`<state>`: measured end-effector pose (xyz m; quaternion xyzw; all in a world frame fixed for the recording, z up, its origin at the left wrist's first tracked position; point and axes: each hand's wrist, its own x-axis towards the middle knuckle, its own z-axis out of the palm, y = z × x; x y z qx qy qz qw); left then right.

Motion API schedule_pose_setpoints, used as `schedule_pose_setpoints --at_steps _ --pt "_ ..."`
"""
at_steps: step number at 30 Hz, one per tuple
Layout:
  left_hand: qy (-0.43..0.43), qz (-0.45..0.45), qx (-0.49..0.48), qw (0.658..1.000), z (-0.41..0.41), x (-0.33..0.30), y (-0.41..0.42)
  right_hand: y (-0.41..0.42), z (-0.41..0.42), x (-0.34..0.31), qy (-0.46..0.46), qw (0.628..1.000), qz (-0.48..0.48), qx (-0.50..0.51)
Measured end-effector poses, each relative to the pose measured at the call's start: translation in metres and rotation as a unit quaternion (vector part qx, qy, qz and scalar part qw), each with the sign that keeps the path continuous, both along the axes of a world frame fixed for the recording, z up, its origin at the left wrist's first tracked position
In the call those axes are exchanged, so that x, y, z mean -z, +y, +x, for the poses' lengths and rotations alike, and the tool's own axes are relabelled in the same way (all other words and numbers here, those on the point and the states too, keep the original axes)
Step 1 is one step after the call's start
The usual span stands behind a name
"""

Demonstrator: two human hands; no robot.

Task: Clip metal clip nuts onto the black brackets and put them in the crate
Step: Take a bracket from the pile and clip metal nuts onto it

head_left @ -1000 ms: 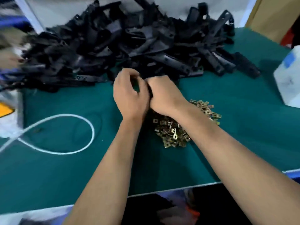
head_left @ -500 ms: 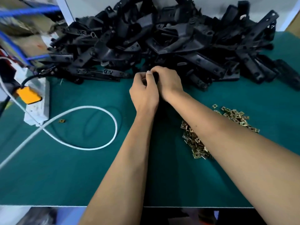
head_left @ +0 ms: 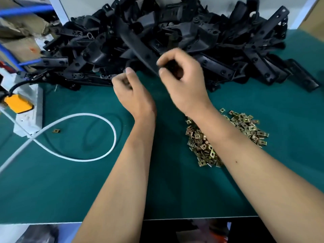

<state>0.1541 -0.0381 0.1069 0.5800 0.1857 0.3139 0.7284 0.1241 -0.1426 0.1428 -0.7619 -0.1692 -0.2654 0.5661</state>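
Green table (head_left: 70,181): right hand (head_left: 185,81) grips a black bracket (head_left: 140,48) at the heap's edge.

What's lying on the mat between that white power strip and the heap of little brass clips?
In the head view, a looped white cable, one stray clip inside its loop, and the person's left forearm lie between the power strip and the clip heap.

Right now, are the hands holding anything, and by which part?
The right hand grips a black bracket at its near end. The left hand is curled, but whether it pinches a clip cannot be told.
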Motion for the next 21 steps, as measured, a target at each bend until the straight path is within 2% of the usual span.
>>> schedule_pose_setpoints --at_steps 1,2,3,4,5,7,9,12,14,18,21 --pt "-0.016 -0.021 0.043 0.999 -0.004 -0.001 -0.005 -0.005 0.0 -0.001 0.031 0.997 0.064 -0.016" --pt "-0.019 -0.068 0.132 0.989 -0.006 -0.002 -0.01 -0.011 -0.001 -0.002 0.072 0.987 0.14 -0.042" --pt "-0.013 -0.119 0.234 0.965 -0.008 -0.003 -0.013 -0.017 -0.001 -0.001 0.122 0.969 0.203 -0.073" --pt "-0.006 -0.141 0.328 0.934 -0.01 -0.002 -0.015 -0.023 0.0 0.001 0.168 0.953 0.231 -0.101" --pt "0.01 -0.126 0.381 0.916 -0.011 -0.001 -0.018 -0.031 -0.001 0.003 0.205 0.947 0.215 -0.121" --pt "0.034 -0.097 0.398 0.912 -0.012 0.003 -0.023 -0.048 -0.003 0.011 0.237 0.954 0.117 -0.143" --pt "0.038 -0.127 0.393 0.91 -0.012 0.004 -0.025 -0.062 -0.005 0.017 0.237 0.961 0.048 -0.137" --pt "0.031 -0.188 0.356 0.915 -0.007 0.005 -0.023 -0.08 -0.007 0.024 0.187 0.98 -0.022 -0.061" --pt "0.033 -0.205 0.327 0.922 -0.006 0.005 -0.023 -0.09 -0.005 0.03 0.147 0.981 -0.13 0.013" --pt "0.007 -0.254 0.357 0.899 -0.008 0.004 -0.017 -0.085 -0.009 0.043 0.138 0.914 -0.382 0.002" --pt "-0.002 -0.234 0.387 0.892 -0.011 0.004 -0.016 -0.076 -0.01 0.045 0.143 0.89 -0.434 0.013"
